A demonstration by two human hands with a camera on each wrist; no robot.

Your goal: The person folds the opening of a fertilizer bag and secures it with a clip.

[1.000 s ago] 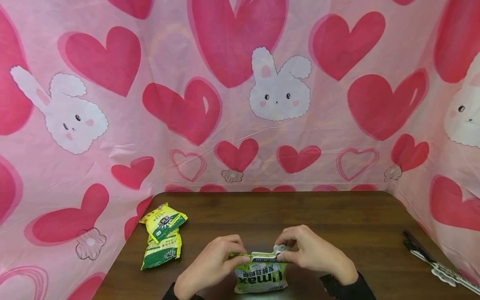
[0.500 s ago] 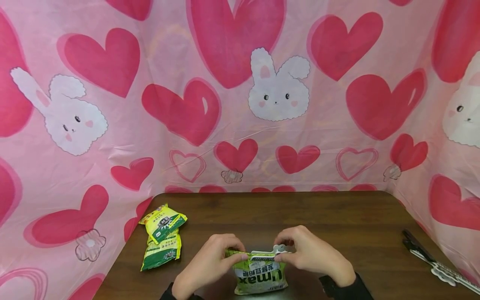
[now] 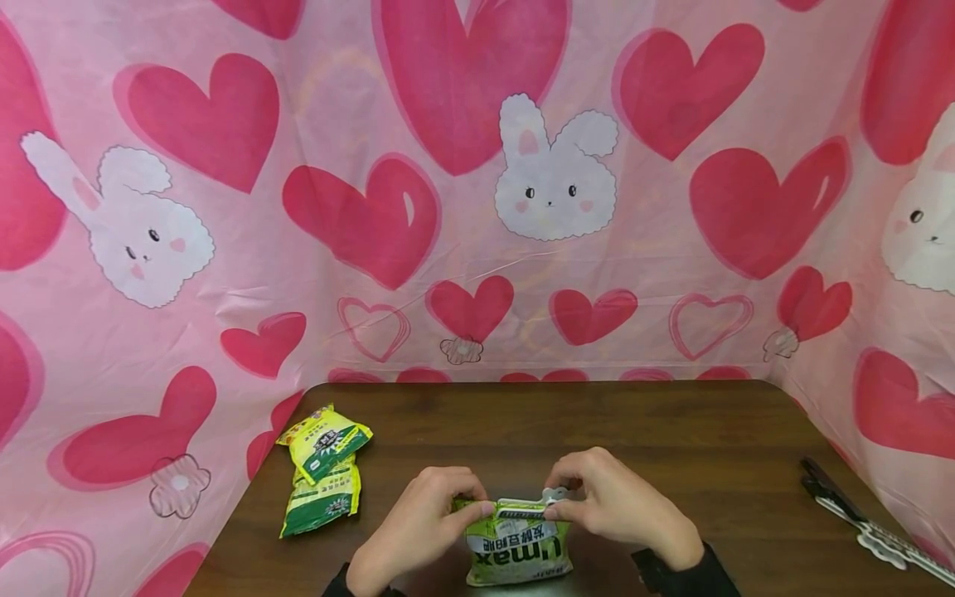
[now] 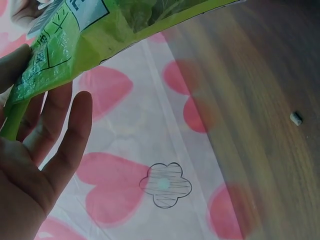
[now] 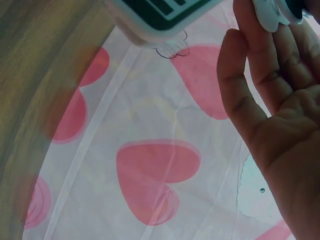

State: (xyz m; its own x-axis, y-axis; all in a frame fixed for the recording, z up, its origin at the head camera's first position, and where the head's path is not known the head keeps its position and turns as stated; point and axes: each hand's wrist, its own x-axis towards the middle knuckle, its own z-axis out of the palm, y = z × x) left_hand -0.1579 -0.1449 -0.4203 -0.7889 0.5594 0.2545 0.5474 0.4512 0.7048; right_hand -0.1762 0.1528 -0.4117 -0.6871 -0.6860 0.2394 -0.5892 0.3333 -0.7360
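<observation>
Since a second ago, little change: my left hand (image 3: 418, 522) and right hand (image 3: 622, 502) still pinch the green packet (image 3: 518, 543) top at 6 o'clock; sealing clip (image 3: 533, 504) seated.

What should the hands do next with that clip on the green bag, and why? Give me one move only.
Probably press the clip fully down along the folded top of the green bag. The left hand pinches the bag's top left corner and the right hand holds the clip's end, so the clip already lies along the fold; whether it has latched cannot be told.
</observation>
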